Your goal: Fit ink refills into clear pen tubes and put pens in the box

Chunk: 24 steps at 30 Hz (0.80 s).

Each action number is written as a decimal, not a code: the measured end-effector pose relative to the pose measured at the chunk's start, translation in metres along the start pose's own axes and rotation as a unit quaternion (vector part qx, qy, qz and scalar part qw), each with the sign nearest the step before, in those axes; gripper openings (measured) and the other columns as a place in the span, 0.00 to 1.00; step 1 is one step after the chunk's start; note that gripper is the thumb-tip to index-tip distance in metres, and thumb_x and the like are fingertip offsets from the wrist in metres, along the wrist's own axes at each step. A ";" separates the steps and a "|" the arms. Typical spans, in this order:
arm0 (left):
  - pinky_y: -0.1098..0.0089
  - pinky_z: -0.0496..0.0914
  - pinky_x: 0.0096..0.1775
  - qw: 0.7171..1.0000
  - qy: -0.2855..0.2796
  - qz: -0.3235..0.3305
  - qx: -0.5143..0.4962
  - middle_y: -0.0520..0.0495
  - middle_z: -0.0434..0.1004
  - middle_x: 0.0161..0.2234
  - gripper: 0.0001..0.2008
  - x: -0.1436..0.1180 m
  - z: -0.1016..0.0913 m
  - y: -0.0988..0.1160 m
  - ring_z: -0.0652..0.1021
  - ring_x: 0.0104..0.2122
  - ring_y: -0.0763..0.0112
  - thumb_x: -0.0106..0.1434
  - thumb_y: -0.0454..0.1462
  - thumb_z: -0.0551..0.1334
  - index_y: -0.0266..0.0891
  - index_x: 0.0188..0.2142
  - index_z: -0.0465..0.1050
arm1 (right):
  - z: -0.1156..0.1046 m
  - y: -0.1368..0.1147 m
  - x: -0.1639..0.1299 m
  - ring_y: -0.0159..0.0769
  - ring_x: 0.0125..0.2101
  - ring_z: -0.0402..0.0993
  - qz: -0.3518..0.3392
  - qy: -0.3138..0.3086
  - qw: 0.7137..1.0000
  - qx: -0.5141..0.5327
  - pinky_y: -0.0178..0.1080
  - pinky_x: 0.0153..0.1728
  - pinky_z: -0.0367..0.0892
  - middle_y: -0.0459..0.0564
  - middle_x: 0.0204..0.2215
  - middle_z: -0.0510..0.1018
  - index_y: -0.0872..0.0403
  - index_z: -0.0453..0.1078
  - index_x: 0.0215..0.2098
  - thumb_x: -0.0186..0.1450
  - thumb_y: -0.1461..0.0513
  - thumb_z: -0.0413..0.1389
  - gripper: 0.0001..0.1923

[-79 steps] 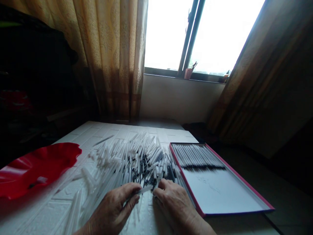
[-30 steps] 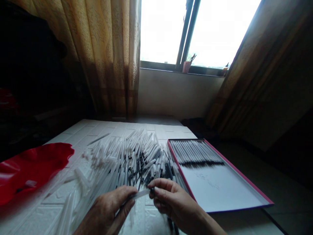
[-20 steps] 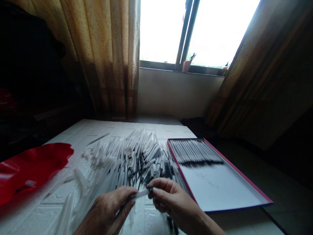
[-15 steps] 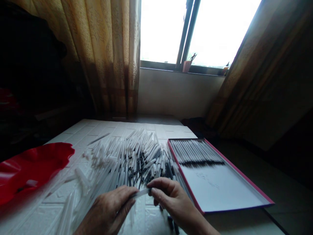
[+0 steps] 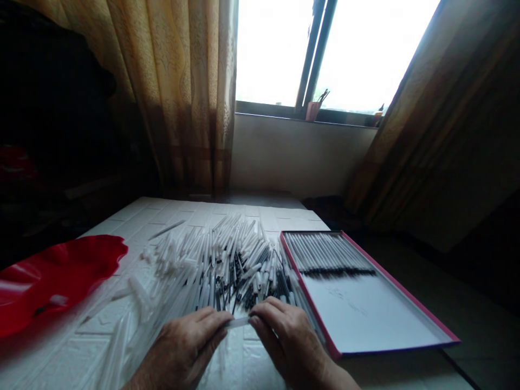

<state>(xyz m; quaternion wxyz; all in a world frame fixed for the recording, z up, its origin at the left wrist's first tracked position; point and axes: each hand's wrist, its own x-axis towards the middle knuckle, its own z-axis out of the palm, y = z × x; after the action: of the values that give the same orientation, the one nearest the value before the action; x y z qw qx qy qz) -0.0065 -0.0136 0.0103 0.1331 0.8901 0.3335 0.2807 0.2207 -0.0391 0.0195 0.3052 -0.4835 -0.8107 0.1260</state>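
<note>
My left hand (image 5: 184,349) and my right hand (image 5: 284,338) meet low over the near edge of the white table (image 5: 268,216), and between them I pinch one clear plastic tube (image 5: 238,323): the left thumb and forefinger close on its left end, the right fingertips close on its right end, so it lies almost level just above the tabletop. Right beyond my knuckles spreads the heap of pen parts (image 5: 221,265) (white tubes mixed with dark-tipped refills, lying every which way), touching the left wall of the red-edged tray (image 5: 406,314). In the far end of that tray a row of finished pens (image 5: 327,254) lies side by side, tips toward me; the rest of its white floor is bare. Off to my left a red wavy-rimmed dish (image 5: 69,265) sits on the table, with a small pale piece (image 5: 57,299) lying in it.
</note>
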 end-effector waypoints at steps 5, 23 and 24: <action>0.75 0.76 0.34 1.000 -0.008 0.014 -0.004 0.49 0.81 0.35 0.11 -0.001 0.002 0.002 0.83 0.32 0.67 0.72 0.36 0.53 0.44 0.48 0.73 | 0.006 0.002 0.000 0.35 0.21 0.72 -0.015 0.023 0.997 -0.076 0.35 0.24 0.58 0.51 0.22 0.76 0.55 0.72 0.26 0.72 0.61 0.45 0.21; 0.76 0.75 0.35 0.999 0.032 0.011 -0.019 0.51 0.82 0.35 0.10 0.001 -0.002 0.001 0.83 0.32 0.69 0.70 0.34 0.54 0.46 0.45 0.74 | 0.002 0.003 -0.001 0.36 0.29 0.76 0.000 0.040 0.993 0.116 0.36 0.31 0.67 0.51 0.30 0.80 0.53 0.71 0.38 0.66 0.65 0.51 0.06; 0.76 0.75 0.35 0.999 0.028 0.012 -0.018 0.50 0.82 0.35 0.10 0.001 -0.002 0.001 0.84 0.33 0.68 0.70 0.34 0.54 0.45 0.45 0.74 | 0.003 0.003 -0.001 0.37 0.29 0.76 0.002 0.037 0.994 0.105 0.36 0.31 0.67 0.51 0.30 0.80 0.53 0.71 0.37 0.67 0.65 0.51 0.06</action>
<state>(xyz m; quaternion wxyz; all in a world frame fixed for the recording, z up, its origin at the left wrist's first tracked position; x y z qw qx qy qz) -0.0065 -0.0133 0.0123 0.1360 0.8834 0.3210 0.3131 0.2218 -0.0384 0.0154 0.3834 -0.4545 -0.7805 0.1930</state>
